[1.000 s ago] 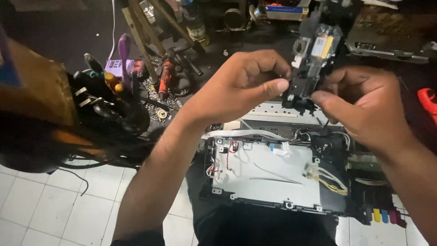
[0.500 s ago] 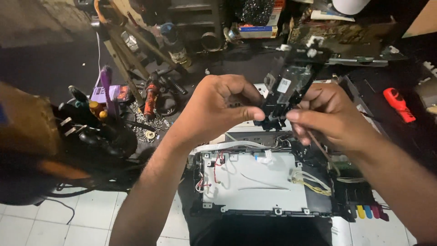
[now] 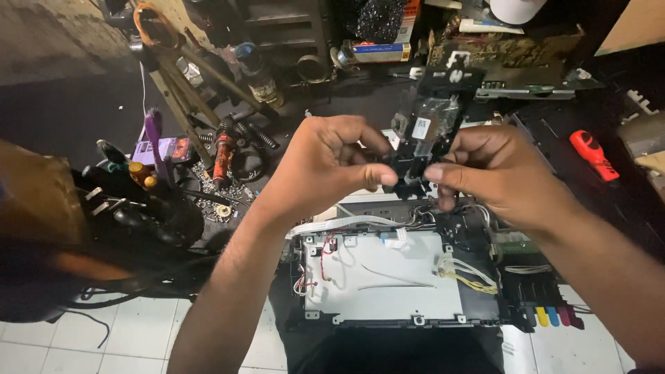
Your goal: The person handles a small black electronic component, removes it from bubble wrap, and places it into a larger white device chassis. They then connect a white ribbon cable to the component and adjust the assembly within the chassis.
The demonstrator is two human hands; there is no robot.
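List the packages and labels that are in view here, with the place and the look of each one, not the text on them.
Small label: white rectangle on the black part held between the left hand and the right hand.
Flat box: top centre among the clutter, blue and white with a red edge.
Purple package: left, behind the tool holder, with a red patch.

The scene is dim overall, lit from above and near the camera — the white tiled floor (image 3: 118, 332) and the pale metal plate (image 3: 388, 277) catch most of the light. The upper left falls into near black. Both forearms look stretched by wide-angle distortion toward the bottom edge; a blurred brown object (image 3: 34, 201) sits out of focus at left.
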